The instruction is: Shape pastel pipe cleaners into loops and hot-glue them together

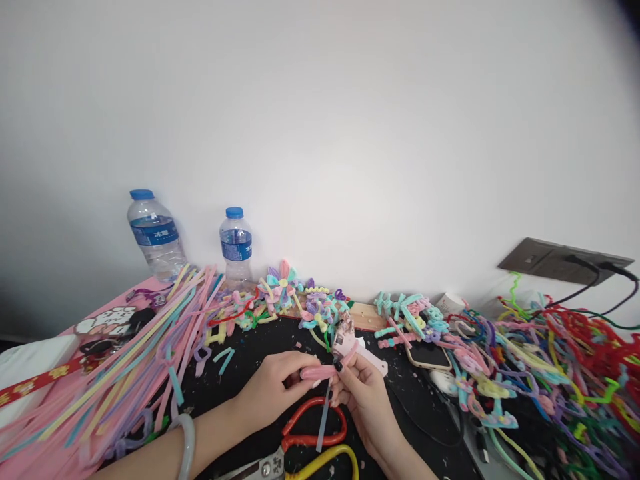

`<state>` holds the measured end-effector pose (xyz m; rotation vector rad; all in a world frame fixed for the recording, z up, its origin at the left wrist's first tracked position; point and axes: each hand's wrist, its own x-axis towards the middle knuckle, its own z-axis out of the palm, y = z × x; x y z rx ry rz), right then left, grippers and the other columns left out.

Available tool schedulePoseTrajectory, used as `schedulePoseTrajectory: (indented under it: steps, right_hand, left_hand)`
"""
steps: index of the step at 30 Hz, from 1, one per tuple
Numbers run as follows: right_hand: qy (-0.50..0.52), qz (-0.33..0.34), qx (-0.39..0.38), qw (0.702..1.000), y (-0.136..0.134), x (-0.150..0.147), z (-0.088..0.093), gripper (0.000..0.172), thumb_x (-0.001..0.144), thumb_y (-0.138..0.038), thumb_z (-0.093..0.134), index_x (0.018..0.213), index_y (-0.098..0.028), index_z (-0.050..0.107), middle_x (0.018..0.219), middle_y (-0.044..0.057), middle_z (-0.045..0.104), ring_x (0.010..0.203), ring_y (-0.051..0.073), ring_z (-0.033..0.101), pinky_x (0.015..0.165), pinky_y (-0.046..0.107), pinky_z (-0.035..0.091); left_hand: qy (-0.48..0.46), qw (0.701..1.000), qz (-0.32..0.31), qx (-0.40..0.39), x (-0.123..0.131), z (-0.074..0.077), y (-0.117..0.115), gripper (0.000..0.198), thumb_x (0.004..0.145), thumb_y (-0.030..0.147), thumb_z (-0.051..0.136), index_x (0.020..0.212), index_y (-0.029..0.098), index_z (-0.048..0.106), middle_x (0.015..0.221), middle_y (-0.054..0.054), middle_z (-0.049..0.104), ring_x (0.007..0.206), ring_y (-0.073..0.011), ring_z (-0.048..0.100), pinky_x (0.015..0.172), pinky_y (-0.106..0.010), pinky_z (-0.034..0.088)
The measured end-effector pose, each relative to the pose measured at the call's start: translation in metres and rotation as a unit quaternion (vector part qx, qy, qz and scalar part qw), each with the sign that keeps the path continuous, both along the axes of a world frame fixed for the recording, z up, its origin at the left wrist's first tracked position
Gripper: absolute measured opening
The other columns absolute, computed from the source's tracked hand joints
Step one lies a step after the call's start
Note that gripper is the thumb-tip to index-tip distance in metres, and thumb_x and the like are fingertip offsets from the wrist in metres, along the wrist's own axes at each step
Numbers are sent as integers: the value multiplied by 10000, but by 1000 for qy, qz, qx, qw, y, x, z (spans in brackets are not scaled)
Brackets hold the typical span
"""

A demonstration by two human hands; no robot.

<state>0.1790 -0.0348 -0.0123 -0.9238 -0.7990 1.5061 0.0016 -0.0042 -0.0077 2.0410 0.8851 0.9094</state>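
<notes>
1. As I look down from far away, the thing closest to me is a pair of scissors [274,465], with one red handle and one yellow handle, lying on the black tabletop [237,363].
2. Around my left wrist is a pale bracelet [189,441].
3. My left hand [273,387] has its thumb and finger squeezed together. Its grip pinches a folded pink strip [319,373] near the left end.
4. My right hand [365,393] pinches the other end of the pink strip, so that grip is closed on it too. The pink strip is up in the air between my two hands.
5. By my right fingers, a pale blue strip [324,420] hangs down in front of the red handle. I cannot tell what holds its top.
6. To the left is a big bunch of long soft strips [150,350]. To the right are a phone [429,357], a white mouse [443,382] and a bright, messy tangle of fuzzy stems [560,373].
7. Past my hands, fuzzy flowers [283,283] sit in a heap.
8. Farther back are two clear bottles [237,247] with blue caps; the left one leans.
9. Behind it all is a white wall [350,133], with two black plugs in a socket plate [543,259].
</notes>
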Motion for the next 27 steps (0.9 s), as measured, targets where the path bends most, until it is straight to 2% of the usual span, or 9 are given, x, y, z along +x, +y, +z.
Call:
schedulePoseTrajectory:
  steps: [6,15,23,27]
  right_hand:
    - [-4,4,6,1000,-1,0,2,247,726,-311,756,711,-127,592,597,6,665,417,71,584,423,166,484]
    - [-22,7,11,1000,-1,0,1,244,730,-308,751,708,-134,581,579,5,665,403,76,571,401,175,474]
    - [-16,18,11,1000,1,2,-1,242,733,-296,750,693,-140,569,574,5,665,396,73,559,399,178,472]
    - [-12,10,11,1000,2,3,-2,243,723,-300,758,686,-140,578,568,4,666,385,72,554,389,175,468]
  left_hand:
    - [11,999,26,35,-1,-2,2,161,827,184,583,942,183,695,824,-35,705,675,-142,600,624,-214,446]
    - [-28,998,15,62,-2,-3,2,202,828,139,595,961,217,726,796,-24,721,701,-139,638,640,-201,461]
    - [-27,997,26,67,-1,0,2,190,821,136,603,922,213,743,751,-28,718,668,-136,638,628,-196,470]
    - [-20,998,22,52,-1,-2,4,206,824,148,603,961,236,729,814,-17,734,716,-147,656,655,-206,483]
